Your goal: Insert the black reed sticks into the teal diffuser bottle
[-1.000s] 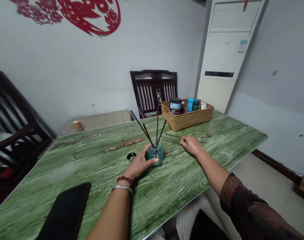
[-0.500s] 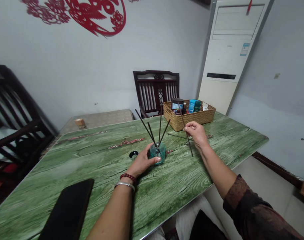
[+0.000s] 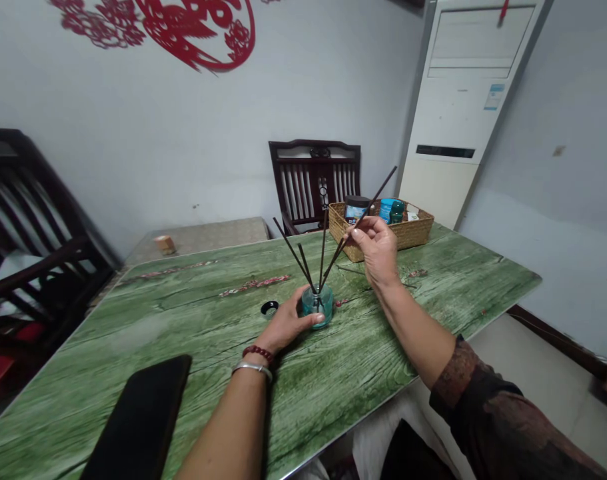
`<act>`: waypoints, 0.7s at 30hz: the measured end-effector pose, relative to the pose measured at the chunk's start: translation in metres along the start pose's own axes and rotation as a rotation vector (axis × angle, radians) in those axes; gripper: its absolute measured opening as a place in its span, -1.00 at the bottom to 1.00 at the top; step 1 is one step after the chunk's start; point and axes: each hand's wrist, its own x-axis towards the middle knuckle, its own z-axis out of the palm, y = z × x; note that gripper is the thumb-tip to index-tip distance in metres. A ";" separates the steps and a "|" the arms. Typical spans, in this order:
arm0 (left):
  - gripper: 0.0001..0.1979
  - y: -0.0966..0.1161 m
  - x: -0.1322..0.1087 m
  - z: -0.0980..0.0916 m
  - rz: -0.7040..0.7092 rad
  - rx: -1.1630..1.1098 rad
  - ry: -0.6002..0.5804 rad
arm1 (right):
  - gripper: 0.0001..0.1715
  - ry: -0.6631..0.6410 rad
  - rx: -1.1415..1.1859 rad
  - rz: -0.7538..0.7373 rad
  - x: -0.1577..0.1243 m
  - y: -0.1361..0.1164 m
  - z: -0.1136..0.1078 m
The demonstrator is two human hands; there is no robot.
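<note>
A small glass reed diffuser bottle with teal liquid stands upright on the table. My left hand is wrapped round its left side, thumb across the front. Several dark reed sticks fan out of its neck. My right hand pinches one more reed stick, tilted up to the right. Its lower end points down at the bottle's mouth; whether the tip is inside I cannot tell. Left of the bottle lies a black ring-shaped cap. Another stick lies on the table, partly hidden behind my right hand.
A woven basket holding jars and packets stands at the table's back right. A black phone-like slab lies at the front left of the green table. Dark wooden chairs stand behind and at the left.
My right hand has moved left to the bottle with the stick, which has swung from leaning left to leaning right over the neck. My left hand stays on the bottle.
</note>
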 end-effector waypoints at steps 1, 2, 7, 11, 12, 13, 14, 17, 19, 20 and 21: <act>-0.21 0.000 0.000 0.000 0.003 -0.005 -0.004 | -0.69 -0.026 -0.013 0.002 -0.001 0.002 0.003; -0.21 0.000 0.000 0.000 0.005 -0.010 -0.008 | -0.69 -0.049 -0.025 0.007 -0.002 0.004 0.006; -0.20 0.000 0.000 0.000 0.014 -0.014 -0.013 | -0.66 -0.129 -0.080 0.050 -0.009 0.014 0.015; -0.21 -0.003 0.000 0.001 0.019 -0.016 0.002 | -0.64 -0.169 -0.148 0.099 -0.014 0.019 0.020; -0.21 -0.004 0.000 0.001 0.021 -0.018 0.003 | -0.65 -0.176 -0.175 0.107 -0.015 0.019 0.020; -0.21 -0.004 0.000 0.001 0.024 -0.022 0.003 | -0.65 -0.183 -0.200 0.111 -0.016 0.019 0.021; -0.21 -0.004 0.000 0.001 0.026 -0.026 0.000 | -0.65 -0.190 -0.223 0.114 -0.017 0.019 0.022; -0.21 -0.004 0.000 0.000 0.027 -0.032 -0.008 | -0.66 -0.212 -0.264 0.123 -0.018 0.020 0.021; -0.21 -0.004 0.000 0.000 0.025 -0.028 -0.012 | -0.68 -0.239 -0.282 0.139 -0.019 0.024 0.020; -0.21 -0.004 0.000 0.000 0.024 -0.027 -0.015 | -0.69 -0.254 -0.290 0.151 -0.020 0.026 0.019; -0.20 -0.003 0.000 0.000 0.025 -0.028 -0.018 | -0.71 -0.268 -0.301 0.162 -0.021 0.029 0.018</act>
